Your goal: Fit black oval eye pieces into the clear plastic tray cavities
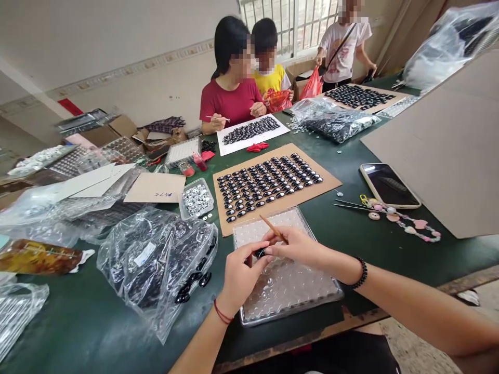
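My left hand [239, 272] is closed, pinching a small shiny black piece [260, 253] between thumb and fingertips. My right hand [298, 248] meets it there, its fingertips touching the same piece. A thin brown wooden stick [268, 224] slants up out of my right hand; its lower end is hidden by the fingers. Below both hands lies a clear plastic tray [300, 288] with rows of round bumps. Just beyond it, a brown cardboard sheet [325, 183] bears rows of black oval pieces with pale spots [268, 180].
Left of the tray lies a clear bag [146, 259] of black pieces, some spilling out. A plastic box [212, 200] holds pale discs. To the right are a phone [390, 184], tweezers [353, 206] and a beaded strap [411, 228]. A co-worker [234, 98] sits opposite; two people are behind.
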Tool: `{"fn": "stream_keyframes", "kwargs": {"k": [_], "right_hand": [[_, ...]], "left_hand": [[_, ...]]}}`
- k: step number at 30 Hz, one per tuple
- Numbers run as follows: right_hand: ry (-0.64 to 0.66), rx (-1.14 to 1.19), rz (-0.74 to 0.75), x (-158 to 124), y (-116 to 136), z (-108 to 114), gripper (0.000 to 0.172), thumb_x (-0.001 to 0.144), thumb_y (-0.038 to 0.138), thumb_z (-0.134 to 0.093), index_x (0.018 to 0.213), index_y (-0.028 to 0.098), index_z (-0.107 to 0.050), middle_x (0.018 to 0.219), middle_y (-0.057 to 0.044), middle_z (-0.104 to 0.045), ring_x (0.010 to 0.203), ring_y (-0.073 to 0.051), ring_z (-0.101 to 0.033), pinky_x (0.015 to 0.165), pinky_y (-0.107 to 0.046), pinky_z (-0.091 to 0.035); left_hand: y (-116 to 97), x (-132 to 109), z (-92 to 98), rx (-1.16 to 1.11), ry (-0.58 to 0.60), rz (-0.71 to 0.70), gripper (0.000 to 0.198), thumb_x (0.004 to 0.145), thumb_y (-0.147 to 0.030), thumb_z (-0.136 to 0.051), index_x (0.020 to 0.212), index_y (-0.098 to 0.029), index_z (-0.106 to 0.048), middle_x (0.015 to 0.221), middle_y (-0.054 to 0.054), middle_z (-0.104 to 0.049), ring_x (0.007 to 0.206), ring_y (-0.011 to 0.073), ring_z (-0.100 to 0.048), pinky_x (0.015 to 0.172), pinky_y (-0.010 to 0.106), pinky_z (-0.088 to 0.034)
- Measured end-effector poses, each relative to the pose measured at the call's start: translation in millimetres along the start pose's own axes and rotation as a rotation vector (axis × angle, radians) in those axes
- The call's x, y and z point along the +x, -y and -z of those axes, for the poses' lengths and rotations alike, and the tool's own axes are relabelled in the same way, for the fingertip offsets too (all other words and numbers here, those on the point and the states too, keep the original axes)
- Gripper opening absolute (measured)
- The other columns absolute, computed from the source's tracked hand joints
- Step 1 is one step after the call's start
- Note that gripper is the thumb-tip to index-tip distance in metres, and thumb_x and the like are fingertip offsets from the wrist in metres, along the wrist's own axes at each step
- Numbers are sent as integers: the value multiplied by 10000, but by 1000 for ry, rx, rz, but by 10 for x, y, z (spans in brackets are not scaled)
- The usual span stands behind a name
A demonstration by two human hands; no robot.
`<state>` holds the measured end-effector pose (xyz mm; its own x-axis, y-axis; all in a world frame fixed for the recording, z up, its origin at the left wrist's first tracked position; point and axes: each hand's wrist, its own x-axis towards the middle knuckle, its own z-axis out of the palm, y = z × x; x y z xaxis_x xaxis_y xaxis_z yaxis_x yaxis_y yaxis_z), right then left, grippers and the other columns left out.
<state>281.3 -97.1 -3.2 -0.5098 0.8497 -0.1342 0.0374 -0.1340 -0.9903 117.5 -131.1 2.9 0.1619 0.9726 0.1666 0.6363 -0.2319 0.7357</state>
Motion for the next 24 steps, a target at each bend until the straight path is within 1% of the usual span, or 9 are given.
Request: {"fn": "stream_keyframes", "kwargs": {"k": [2,4,8,12,15,19,24], "right_hand": [[3,26,5,2,-8,5,185,717,236,-611,871,135,-601,807,-36,-648,747,-128,-596,711,-276,-454],[-24,17,28,-1,-5,7,189,724,253,-608,872,136,-615,811,-37,-648,752,-129,-590,712,-276,-445],[-46,-40,70,-9,18,5,196,746,293,-590,861,141,-635,841,-49,-654,783,-145,-582,725,-293,-433],[-103,-118,62,-18,38,-5,188,735,279,-595,861,147,-640,861,-55,-657,791,-156,-577,718,-301,-427],[-138,-148,42,-33,53,-17,187,726,268,-596,869,156,-640,862,-46,-655,754,-145,-565,676,-283,-420],[-140,-165,19,-44,42,-24,206,720,290,-601,873,159,-644,806,-30,-642,674,-124,-531,604,-252,-393],[-131,-107,35,-32,-12,-17,192,717,300,-607,862,181,-646,825,-22,-630,707,-128,-522,627,-254,-379]], "left_hand": [[7,-11,2,53,-40,-48,230,727,-326,-630,917,-209,-683,620,-8,-625,453,95,-429,471,211,-370],[24,-20,5,94,-84,-111,203,759,-310,-600,915,-206,-678,612,-9,-620,452,90,-438,475,207,-379],[70,-37,8,165,-140,-277,164,807,-253,-551,895,-196,-677,619,3,-630,483,92,-483,504,207,-398],[101,-63,10,257,-189,-416,158,811,-186,-542,893,-189,-677,567,0,-603,503,103,-507,514,209,-402],[118,-72,5,297,-213,-472,136,807,-161,-547,864,-174,-670,577,6,-612,528,108,-526,534,212,-411],[119,-56,-3,275,-291,-551,77,794,-161,-576,823,-163,-647,603,5,-632,524,105,-530,527,213,-410],[94,-33,19,247,-337,-593,37,759,-136,-622,791,-153,-628,594,-2,-623,512,93,-510,513,198,-398]]}}
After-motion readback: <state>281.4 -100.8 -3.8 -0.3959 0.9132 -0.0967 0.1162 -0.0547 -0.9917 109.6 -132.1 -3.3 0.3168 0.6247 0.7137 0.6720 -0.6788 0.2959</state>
